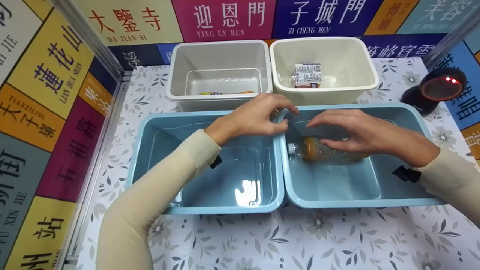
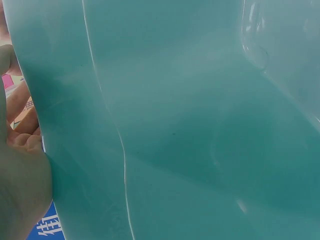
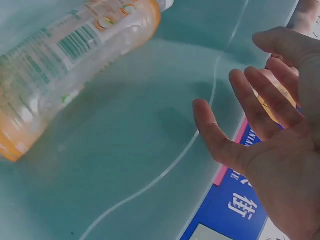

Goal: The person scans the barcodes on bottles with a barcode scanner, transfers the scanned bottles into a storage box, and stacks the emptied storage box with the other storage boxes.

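My left hand (image 1: 258, 114) hovers over the inner rim of the left blue bin (image 1: 210, 210), fingers loosely bent and holding nothing. Over the right blue bin (image 1: 348, 203) hangs my right hand (image 1: 360, 131), its fingers spread and nothing in its grasp. Beneath that hand a clear plastic bottle (image 1: 309, 148) with orange contents and a white cap lies on its side in the bin. In the right wrist view, the bottle (image 3: 75, 50) shows a printed label with a barcode, apart from the fingers (image 3: 207, 122). The left wrist view is mostly filled by the blue bin wall (image 2: 165, 150).
Behind the blue bins stand a grey bin (image 1: 219, 56) with a colourful packet (image 1: 228, 92) and a cream bin (image 1: 348, 67) holding an item with a printed label (image 1: 308, 74). A black scanner-like device (image 1: 431, 92) stands at the right. Flower-patterned cloth (image 1: 292, 240) covers the table.
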The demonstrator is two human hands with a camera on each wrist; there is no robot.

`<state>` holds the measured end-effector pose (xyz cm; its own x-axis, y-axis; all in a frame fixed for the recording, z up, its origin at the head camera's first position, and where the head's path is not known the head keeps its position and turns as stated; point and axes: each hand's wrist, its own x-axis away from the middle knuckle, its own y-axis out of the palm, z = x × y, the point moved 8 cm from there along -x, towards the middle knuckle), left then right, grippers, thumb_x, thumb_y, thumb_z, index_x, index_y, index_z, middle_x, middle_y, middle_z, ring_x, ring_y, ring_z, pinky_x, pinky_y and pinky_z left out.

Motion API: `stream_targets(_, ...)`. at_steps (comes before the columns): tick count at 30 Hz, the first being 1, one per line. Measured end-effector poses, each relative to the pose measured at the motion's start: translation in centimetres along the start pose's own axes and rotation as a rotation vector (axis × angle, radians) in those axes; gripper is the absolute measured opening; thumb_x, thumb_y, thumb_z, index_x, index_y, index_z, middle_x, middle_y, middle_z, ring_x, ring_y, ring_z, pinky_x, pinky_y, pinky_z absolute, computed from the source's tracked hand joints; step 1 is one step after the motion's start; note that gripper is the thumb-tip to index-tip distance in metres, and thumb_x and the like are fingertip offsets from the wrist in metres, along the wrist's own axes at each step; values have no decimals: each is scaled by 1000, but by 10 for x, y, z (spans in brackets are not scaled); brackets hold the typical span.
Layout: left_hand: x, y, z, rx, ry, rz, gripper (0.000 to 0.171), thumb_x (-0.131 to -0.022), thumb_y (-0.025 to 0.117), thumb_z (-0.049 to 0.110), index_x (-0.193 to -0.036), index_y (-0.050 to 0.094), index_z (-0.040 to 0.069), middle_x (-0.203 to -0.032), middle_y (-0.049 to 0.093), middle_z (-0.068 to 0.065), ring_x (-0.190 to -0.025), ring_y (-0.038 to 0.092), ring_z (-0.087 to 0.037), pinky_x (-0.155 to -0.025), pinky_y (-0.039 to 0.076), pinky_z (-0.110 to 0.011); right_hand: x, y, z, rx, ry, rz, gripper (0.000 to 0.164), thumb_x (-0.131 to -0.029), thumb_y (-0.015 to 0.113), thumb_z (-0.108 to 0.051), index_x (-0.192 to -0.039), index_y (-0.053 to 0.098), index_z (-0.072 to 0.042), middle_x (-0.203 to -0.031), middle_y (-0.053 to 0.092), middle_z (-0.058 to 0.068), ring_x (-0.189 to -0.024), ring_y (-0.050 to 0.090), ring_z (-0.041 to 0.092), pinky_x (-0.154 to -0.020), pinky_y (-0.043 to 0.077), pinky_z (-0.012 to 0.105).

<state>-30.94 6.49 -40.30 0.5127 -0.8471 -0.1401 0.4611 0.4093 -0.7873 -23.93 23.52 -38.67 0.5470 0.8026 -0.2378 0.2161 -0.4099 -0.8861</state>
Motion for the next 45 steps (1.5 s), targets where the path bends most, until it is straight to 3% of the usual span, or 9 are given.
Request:
stream_targets(6, 2, -1, 0, 13, -1, -1, 39, -98, 67, 25, -136, 75, 17, -137, 74, 2, -92, 62, -9, -82, 53, -23, 4, 12, 10, -6, 42, -70, 59, -84, 89, -2, -139, 69, -14, -130, 76, 7, -116, 74, 24, -103, 53, 13)
stream_targets(13, 2, -2, 0, 21, -12, -2, 39, -99, 68, 24, -137, 74, 18, -138, 74, 4, -97, 63, -8, -84, 54, -22, 7, 18, 20, -2, 105, -126, 55, -87, 87, -2, -138, 69, -11, -130, 75, 9, -117, 74, 27, -94, 64, 43)
stream_targets(16, 1, -2, 0, 19, -19, -4, 38, -99, 68, 24, -136, 74, 18, -139, 74, 4, -98, 63, -8, -86, 54, -22, 9, 21, 22, -11, 120, -143, 54, -87, 86, 0, -137, 68, -8, -129, 75, 11, -117, 75, 29, -93, 64, 48)
stream_targets(28, 1, 1, -2, 34, -31, -9, 38, -99, 68, 23, -135, 75, 17, -138, 74, 4, -99, 64, -10, -87, 55, -23, 12, 35, 26, 35, 136, -177, 51, -86, 84, 4, -134, 68, -2, -128, 75, 14, -116, 73, 32, -95, 63, 53)
stream_targets(45, 2, 0, 1, 39, -5, -6, 37, -99, 69, 23, -135, 75, 17, -137, 74, 3, -99, 63, -9, -87, 54, -23, 19, 57, 35, 77, 222, -275, 59, -84, 88, 0, -139, 66, -2, -133, 72, 16, -120, 72, 33, -98, 62, 53)
